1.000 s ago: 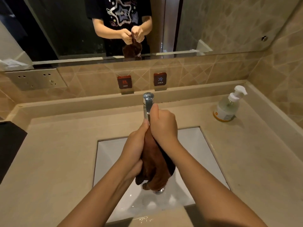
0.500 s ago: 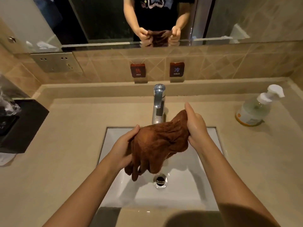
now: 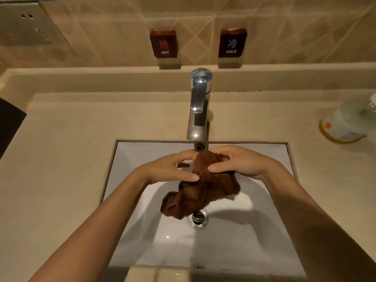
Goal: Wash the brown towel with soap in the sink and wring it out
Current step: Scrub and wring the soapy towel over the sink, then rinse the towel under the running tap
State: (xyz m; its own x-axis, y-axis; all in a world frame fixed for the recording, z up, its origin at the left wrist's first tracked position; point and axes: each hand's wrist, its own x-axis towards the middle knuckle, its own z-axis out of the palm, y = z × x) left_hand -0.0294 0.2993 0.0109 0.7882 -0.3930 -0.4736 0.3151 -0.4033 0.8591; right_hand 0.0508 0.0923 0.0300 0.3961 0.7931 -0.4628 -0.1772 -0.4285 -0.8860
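Observation:
The brown towel [image 3: 200,189] hangs crumpled over the white sink [image 3: 142,159], its lower end just above the drain [image 3: 197,217]. My left hand [image 3: 171,169] pinches the towel's top from the left with thumb and fingers. My right hand [image 3: 242,162] grips the same bunched top from the right. Both hands sit just below the chrome faucet [image 3: 198,106]. No water stream is visible. The soap bottle [image 3: 350,121] stands on the counter at the far right, partly cut off by the frame edge.
HOT [image 3: 163,44] and COLD [image 3: 232,43] signs stand on the ledge against the tiled wall behind the faucet. A wall socket plate [image 3: 24,25] is at the upper left. A black object [image 3: 10,123] lies at the counter's left edge.
The towel, twisted upright a second ago and then spread between my hands, is now bunched together lower in the sink. My hands have come close together, and my view has tilted down.

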